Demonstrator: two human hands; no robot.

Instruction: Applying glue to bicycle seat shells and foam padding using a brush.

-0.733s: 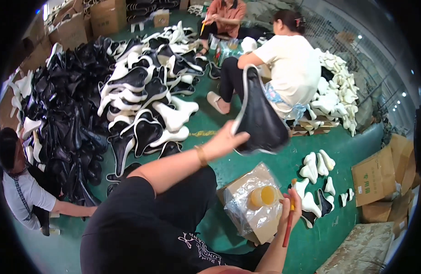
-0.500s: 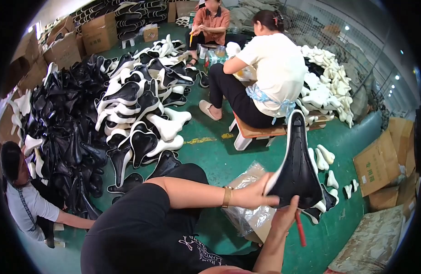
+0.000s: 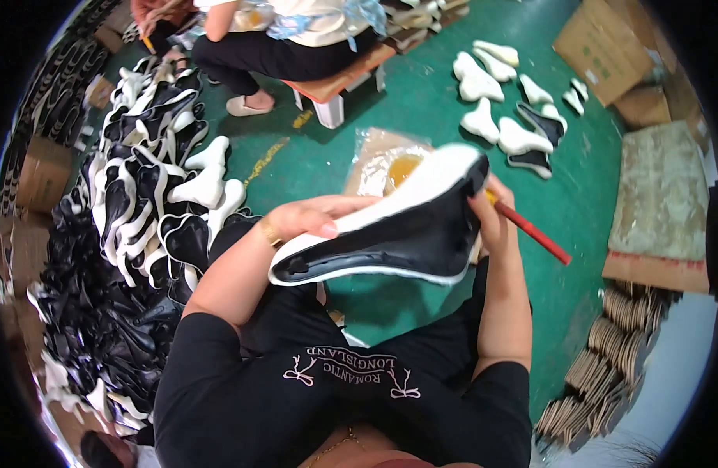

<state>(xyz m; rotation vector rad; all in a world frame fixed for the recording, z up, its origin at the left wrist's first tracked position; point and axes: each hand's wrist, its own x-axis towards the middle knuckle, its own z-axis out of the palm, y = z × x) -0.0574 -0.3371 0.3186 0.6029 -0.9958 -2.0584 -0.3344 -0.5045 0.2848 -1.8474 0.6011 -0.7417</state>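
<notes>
Fingers of both hands clamp a black-and-white saddle (image 3: 390,230) above the green floor (image 3: 585,203), right hand (image 3: 490,222) also gripping a red brush (image 3: 530,230).

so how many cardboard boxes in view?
3 clearly: two stacked at the upper right, one at the left edge by the saddle pile. More may be hidden at the top left.

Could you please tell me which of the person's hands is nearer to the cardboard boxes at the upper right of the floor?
Right. The right hand, holding a red-handled brush, is on the side toward the cardboard boxes; the left hand grips the saddle farther away.
</notes>
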